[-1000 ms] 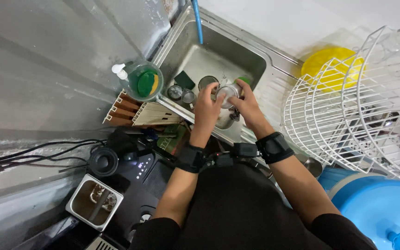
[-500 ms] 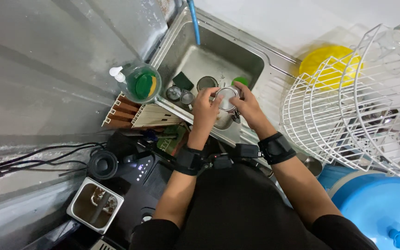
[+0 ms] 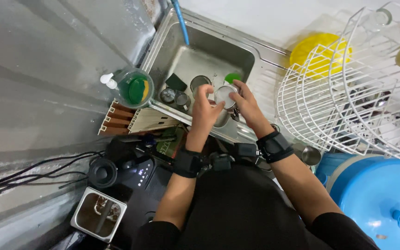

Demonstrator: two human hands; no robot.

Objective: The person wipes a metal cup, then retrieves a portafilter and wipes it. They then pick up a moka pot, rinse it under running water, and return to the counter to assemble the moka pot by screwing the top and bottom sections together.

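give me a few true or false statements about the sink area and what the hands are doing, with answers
1. Both hands are over the sink, on a small metal cup. True: the left hand and the right hand both touch it.
2. The white wire dish rack stands left of the sink. False: it stands to the right.
3. A yellow plate lies behind the rack's wires. True.
4. The clear tub holding a green sponge sits inside the rack. False: it sits at the sink's left edge.
5. A blue hose hangs down into the sink. True.
6. The large round lid at lower right is red. False: it is blue.
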